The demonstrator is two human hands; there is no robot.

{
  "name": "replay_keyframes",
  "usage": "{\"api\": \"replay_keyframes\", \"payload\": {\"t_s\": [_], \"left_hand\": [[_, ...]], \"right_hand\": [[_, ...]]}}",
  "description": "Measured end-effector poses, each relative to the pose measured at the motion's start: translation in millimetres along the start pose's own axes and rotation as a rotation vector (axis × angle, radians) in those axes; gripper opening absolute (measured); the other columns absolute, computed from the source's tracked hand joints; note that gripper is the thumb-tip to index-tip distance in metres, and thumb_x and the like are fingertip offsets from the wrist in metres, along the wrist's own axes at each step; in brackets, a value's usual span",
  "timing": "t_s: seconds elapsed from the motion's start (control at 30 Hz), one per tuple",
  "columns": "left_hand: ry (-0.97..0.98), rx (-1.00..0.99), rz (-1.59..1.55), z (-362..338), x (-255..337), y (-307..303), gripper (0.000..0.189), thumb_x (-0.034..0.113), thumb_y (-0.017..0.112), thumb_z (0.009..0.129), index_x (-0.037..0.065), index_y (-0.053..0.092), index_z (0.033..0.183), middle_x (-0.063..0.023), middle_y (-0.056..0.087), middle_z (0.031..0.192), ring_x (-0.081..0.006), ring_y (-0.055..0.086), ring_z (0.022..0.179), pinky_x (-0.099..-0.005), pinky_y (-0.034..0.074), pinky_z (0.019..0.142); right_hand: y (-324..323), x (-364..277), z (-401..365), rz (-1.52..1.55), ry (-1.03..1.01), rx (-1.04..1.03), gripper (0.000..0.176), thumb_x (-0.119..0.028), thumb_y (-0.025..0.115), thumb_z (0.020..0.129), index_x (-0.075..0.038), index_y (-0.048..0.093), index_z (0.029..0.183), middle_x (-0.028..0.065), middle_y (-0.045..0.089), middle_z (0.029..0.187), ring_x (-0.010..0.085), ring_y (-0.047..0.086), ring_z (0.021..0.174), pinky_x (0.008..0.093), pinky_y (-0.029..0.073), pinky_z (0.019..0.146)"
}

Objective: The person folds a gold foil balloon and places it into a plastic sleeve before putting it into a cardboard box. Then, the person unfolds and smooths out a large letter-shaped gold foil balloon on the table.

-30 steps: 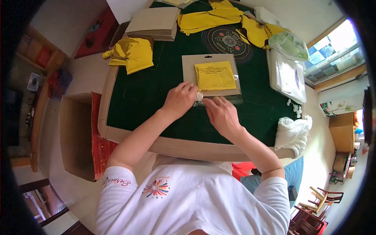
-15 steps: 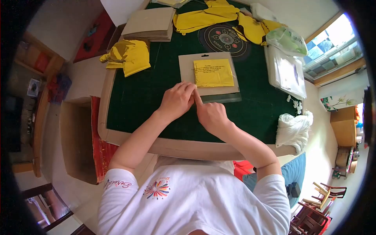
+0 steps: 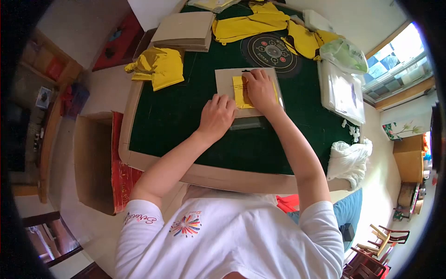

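A grey-brown cardboard sheet in a clear plastic bag lies on the green tabletop. On the sheet is a yellow packet with dark print, partly hidden under my right hand. That hand lies over the packet, its fingers reaching toward the hang-hole edge. My left hand is at the bag's near left corner with curled fingers closed on its edge; the fingertips are partly hidden. The bag's clear flap faces me.
Cardboard sheets are stacked at back left, near a crumpled yellow bag. More yellow bags lie behind a round dark printed disc. Clear bags and white cloth lie right. An open carton stands left.
My right hand has moved from the bag's near left corner up and right onto the yellow packet. My left hand stays near that corner. The view has shifted slightly.
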State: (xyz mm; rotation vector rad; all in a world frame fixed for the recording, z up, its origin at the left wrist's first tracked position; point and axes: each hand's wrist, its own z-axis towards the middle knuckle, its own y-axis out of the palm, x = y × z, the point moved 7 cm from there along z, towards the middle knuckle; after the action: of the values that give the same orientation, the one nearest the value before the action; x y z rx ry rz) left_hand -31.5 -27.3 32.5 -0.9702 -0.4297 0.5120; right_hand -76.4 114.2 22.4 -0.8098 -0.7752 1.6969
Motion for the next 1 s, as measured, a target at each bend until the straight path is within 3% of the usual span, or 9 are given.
{"api": "replay_keyframes", "payload": {"t_s": [0.07, 0.27, 0.5, 0.57, 0.6, 0.67, 0.8, 0.87, 1.0], "left_hand": [[-0.041, -0.017, 0.055, 2, -2, 3, 0.013, 0.013, 0.062, 0.086, 0.005, 0.054, 0.092, -0.0108, 0.055, 0.092, -0.0243, 0.059, 0.081, -0.0322, 0.052, 0.063], [-0.202, -0.134, 0.023, 4, -5, 15, 0.017, 0.01, 0.062, 0.084, 0.006, 0.048, 0.093, -0.0113, 0.052, 0.09, -0.0246, 0.06, 0.084, -0.0346, 0.054, 0.064], [-0.143, -0.152, -0.05, -4, -2, -4, 0.024, 0.014, 0.066, 0.084, 0.003, 0.053, 0.101, -0.0126, 0.053, 0.095, -0.0238, 0.058, 0.083, -0.0332, 0.054, 0.067], [-0.133, -0.207, -0.064, -6, 4, -8, 0.034, 0.017, 0.07, 0.081, 0.004, 0.055, 0.109, -0.0133, 0.053, 0.102, -0.0272, 0.055, 0.097, -0.038, 0.051, 0.084], [-0.136, -0.208, -0.068, -6, 5, -7, 0.034, 0.017, 0.07, 0.081, 0.004, 0.055, 0.109, -0.0133, 0.053, 0.102, -0.0272, 0.055, 0.097, -0.038, 0.051, 0.084], [0.018, -0.05, -0.151, -4, 19, -16, 0.041, 0.019, 0.068, 0.083, 0.005, 0.054, 0.119, -0.0159, 0.051, 0.119, -0.0325, 0.045, 0.119, -0.0464, 0.038, 0.101], [0.084, -0.068, -0.131, 30, 20, 5, 0.045, 0.023, 0.063, 0.087, 0.009, 0.051, 0.128, -0.0171, 0.041, 0.138, -0.0339, 0.033, 0.133, -0.0516, 0.029, 0.108], [0.044, -0.09, -0.129, 40, 13, 28, 0.046, 0.03, 0.057, 0.091, 0.015, 0.048, 0.134, -0.0159, 0.036, 0.145, -0.0338, 0.027, 0.138, -0.056, 0.023, 0.11], [0.001, -0.167, -0.091, 32, 4, 53, 0.049, 0.037, 0.052, 0.093, 0.021, 0.045, 0.138, -0.0145, 0.035, 0.146, -0.0335, 0.028, 0.137, -0.0573, 0.022, 0.109]], "right_hand": [[2, 2, -3, 0.009, -0.004, -0.009, 0.027, -0.008, 0.06, 0.077, -0.012, 0.063, 0.104, 0.0077, 0.058, 0.101, 0.0284, 0.054, 0.099, 0.0414, 0.043, 0.082], [0, 2, -3, 0.07, -0.006, -0.016, 0.026, -0.009, 0.059, 0.077, -0.012, 0.062, 0.103, 0.0069, 0.057, 0.099, 0.0286, 0.053, 0.098, 0.0419, 0.042, 0.083], [-8, 3, -3, 0.167, 0.007, -0.013, 0.021, -0.003, 0.056, 0.08, -0.009, 0.062, 0.099, 0.01, 0.059, 0.099, 0.0324, 0.054, 0.098, 0.0428, 0.043, 0.083], [-33, 4, -5, 0.217, 0.022, 0.02, 0.02, -0.002, 0.055, 0.08, -0.008, 0.061, 0.098, 0.0111, 0.059, 0.099, 0.0333, 0.054, 0.097, 0.0429, 0.043, 0.083], [-50, 3, -8, 0.263, 0.039, 0.051, 0.019, -0.001, 0.054, 0.08, -0.006, 0.06, 0.097, 0.0121, 0.059, 0.098, 0.0342, 0.054, 0.095, 0.0429, 0.044, 0.083], [-78, -6, -27, 0.259, 0.042, 0.043, 0.02, 0.003, 0.055, 0.077, -0.004, 0.06, 0.095, 0.0133, 0.058, 0.095, 0.0351, 0.055, 0.092, 0.0426, 0.045, 0.081], [-93, -21, -75, 0.193, 0.04, -0.196, 0.022, 0.007, 0.058, 0.071, -0.004, 0.061, 0.09, 0.0124, 0.056, 0.091, 0.0324, 0.055, 0.088, 0.04, 0.046, 0.079], [-93, -18, -92, 0.138, 0.055, -0.238, 0.027, 0.006, 0.059, 0.073, -0.005, 0.063, 0.098, 0.0117, 0.056, 0.091, 0.0304, 0.055, 0.088, 0.0393, 0.046, 0.078], [-88, -7, -104, 0.012, 0.136, -0.277, 0.044, 0.004, 0.059, 0.075, -0.008, 0.059, 0.118, 0.0106, 0.054, 0.092, 0.0279, 0.054, 0.088, 0.0382, 0.046, 0.078]]}}
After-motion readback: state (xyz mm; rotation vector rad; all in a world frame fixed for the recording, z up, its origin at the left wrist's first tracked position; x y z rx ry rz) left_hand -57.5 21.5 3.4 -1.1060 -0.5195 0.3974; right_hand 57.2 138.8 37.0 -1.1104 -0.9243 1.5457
